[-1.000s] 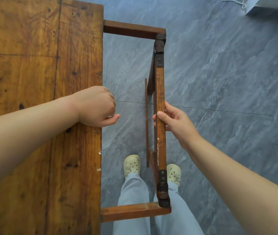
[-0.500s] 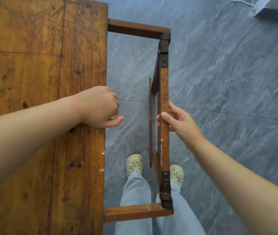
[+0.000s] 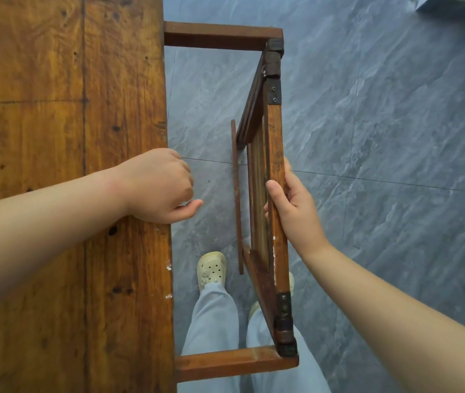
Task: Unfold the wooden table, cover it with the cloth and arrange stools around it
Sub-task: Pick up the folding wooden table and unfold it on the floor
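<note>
gripping frame rail, right hand, left hand curled on tabletop, fingertips hidden

A grey marbled tile floor runs across the view, crossed by a thin dark grout line. A cream perforated clog stands on it below light blue-grey trousers. A pale boxy object sits at the top right corner.
</note>
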The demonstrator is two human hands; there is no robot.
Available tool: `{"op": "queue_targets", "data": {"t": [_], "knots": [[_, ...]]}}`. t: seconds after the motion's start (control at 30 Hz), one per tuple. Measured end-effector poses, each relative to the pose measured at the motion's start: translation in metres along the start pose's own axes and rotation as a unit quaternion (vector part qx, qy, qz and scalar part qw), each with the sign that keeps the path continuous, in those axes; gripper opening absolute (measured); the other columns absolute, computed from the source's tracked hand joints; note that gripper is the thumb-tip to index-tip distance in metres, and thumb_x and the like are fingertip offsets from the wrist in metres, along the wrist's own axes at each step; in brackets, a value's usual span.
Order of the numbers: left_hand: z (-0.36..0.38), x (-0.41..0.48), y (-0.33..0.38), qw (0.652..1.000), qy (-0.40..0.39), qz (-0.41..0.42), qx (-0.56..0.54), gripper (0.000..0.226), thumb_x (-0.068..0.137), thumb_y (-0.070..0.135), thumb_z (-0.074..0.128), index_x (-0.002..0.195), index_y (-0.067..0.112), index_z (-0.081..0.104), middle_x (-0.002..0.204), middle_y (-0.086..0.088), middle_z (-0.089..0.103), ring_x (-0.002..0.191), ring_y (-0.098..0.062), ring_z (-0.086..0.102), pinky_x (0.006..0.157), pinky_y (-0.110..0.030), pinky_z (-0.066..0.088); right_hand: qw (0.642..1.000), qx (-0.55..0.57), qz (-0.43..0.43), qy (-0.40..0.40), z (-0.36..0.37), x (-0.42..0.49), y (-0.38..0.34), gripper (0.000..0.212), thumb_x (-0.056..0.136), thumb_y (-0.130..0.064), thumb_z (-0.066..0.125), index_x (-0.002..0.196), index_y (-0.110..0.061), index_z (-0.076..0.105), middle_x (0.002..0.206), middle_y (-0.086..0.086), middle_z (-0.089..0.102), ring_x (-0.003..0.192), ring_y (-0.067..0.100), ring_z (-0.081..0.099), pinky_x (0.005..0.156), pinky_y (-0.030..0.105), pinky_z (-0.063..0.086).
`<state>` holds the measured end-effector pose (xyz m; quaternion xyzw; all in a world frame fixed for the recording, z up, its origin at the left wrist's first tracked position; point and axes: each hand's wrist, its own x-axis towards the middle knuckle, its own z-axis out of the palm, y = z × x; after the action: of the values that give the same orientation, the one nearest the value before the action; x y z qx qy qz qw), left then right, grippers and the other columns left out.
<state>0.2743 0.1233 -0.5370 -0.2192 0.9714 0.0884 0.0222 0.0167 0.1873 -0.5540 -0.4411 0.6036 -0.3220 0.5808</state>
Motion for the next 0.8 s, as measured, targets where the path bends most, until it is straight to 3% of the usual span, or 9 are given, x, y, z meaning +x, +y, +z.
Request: {"op": "queue_targets", "data": {"t": [0.07,0.13,0.2,0.3,0.37,0.47,0.57,0.7,0.8], "knots": [[0.003,-0.005,-0.002,1.0,-0.001,-0.001,-0.008,0.056,0.089,0.037,0.035,0.039,0.015,0.046,0.04,0.003,0.041,0.04,-0.021,0.043,0.051,-0.029,0.037,1.0,0.006,0.002,0.004,0.005,0.002,0.004,0.053,0.099,-0.024,0.049,0.149,-0.026,0.03,0.099,-0.011,0.061,0.075,0.011,0.054,0.074,0.031,0.053],[0.004,-0.009,-0.004,1.0,0.001,0.0,-0.015,0.055,0.089,0.036,0.034,0.039,0.015,0.046,0.04,0.003,0.042,0.04,-0.021,0.043,0.052,-0.03,0.04,1.0,0.012,0.004,0.009,0.01,0.002,0.006,0.054,0.099,-0.023,0.048,0.149,-0.028,0.029,0.085,-0.013,0.061,0.066,0.01,0.053,0.065,0.025,0.051],[0.005,-0.012,-0.004,1.0,0.004,-0.002,-0.022,0.054,0.088,0.035,0.035,0.038,0.015,0.046,0.04,0.003,0.042,0.04,-0.02,0.042,0.051,-0.031,0.04,1.0,0.02,0.005,0.018,0.015,0.001,0.005,0.053,0.099,-0.021,0.048,0.148,-0.03,0.029,0.081,-0.005,0.058,0.062,0.011,0.052,0.06,0.023,0.049],[0.004,-0.017,-0.006,1.0,0.004,-0.007,-0.022,0.053,0.086,0.034,0.035,0.038,0.016,0.046,0.039,0.005,0.04,0.038,-0.018,0.039,0.051,-0.029,0.04,0.999,0.018,0.005,0.026,0.024,-0.002,0.003,0.054,0.099,-0.022,0.049,0.147,-0.033,0.029,0.082,-0.001,0.057,0.064,0.017,0.05,0.062,0.029,0.052],[0.004,-0.021,-0.007,1.0,0.003,-0.011,-0.018,0.053,0.086,0.033,0.034,0.038,0.016,0.046,0.039,0.005,0.04,0.038,-0.018,0.039,0.05,-0.028,0.04,1.0,-0.002,0.004,0.012,0.026,0.0,0.005,0.055,0.099,-0.024,0.049,0.148,-0.033,0.028,0.081,0.0,0.057,0.064,0.016,0.051,0.064,0.034,0.053],[0.003,-0.022,-0.002,1.0,0.018,-0.005,-0.021,0.053,0.087,0.035,0.038,0.038,0.016,0.045,0.04,0.004,0.039,0.04,-0.019,0.038,0.05,-0.027,0.033,0.999,0.001,0.016,-0.042,0.012,0.006,0.002,0.056,0.099,-0.024,0.048,0.15,-0.027,0.025,0.082,0.001,0.056,0.065,0.012,0.056,0.065,0.029,0.052],[-0.001,-0.013,0.001,1.0,0.023,0.008,-0.016,0.054,0.087,0.041,0.04,0.039,0.016,0.045,0.041,0.005,0.039,0.042,-0.019,0.035,0.053,-0.026,0.024,0.996,0.028,0.035,-0.071,-0.007,0.02,-0.005,0.05,0.099,-0.037,0.04,0.147,-0.026,0.032,0.082,0.007,0.061,0.068,0.019,0.063,0.063,0.028,0.054],[0.0,0.0,0.002,1.0,0.008,0.022,-0.009,0.057,0.087,0.045,0.038,0.039,0.017,0.046,0.041,0.006,0.037,0.042,-0.016,0.033,0.052,-0.027,0.025,0.999,-0.016,0.014,-0.041,-0.018,0.054,-0.023,0.06,0.095,-0.054,0.035,0.149,-0.03,0.026,0.101,0.007,0.064,0.083,0.021,0.068,0.075,0.035,0.057],[0.005,0.001,0.003,1.0,0.006,0.019,-0.018,0.055,0.087,0.044,0.04,0.04,0.017,0.043,0.04,0.006,0.037,0.042,-0.017,0.032,0.05,-0.027,0.026,1.0,-0.025,-0.017,0.005,-0.037,0.081,-0.044,0.061,0.098,-0.05,0.031,0.152,-0.027,0.015,0.107,0.002,0.06,0.091,0.015,0.063,0.083,0.039,0.055]]}}
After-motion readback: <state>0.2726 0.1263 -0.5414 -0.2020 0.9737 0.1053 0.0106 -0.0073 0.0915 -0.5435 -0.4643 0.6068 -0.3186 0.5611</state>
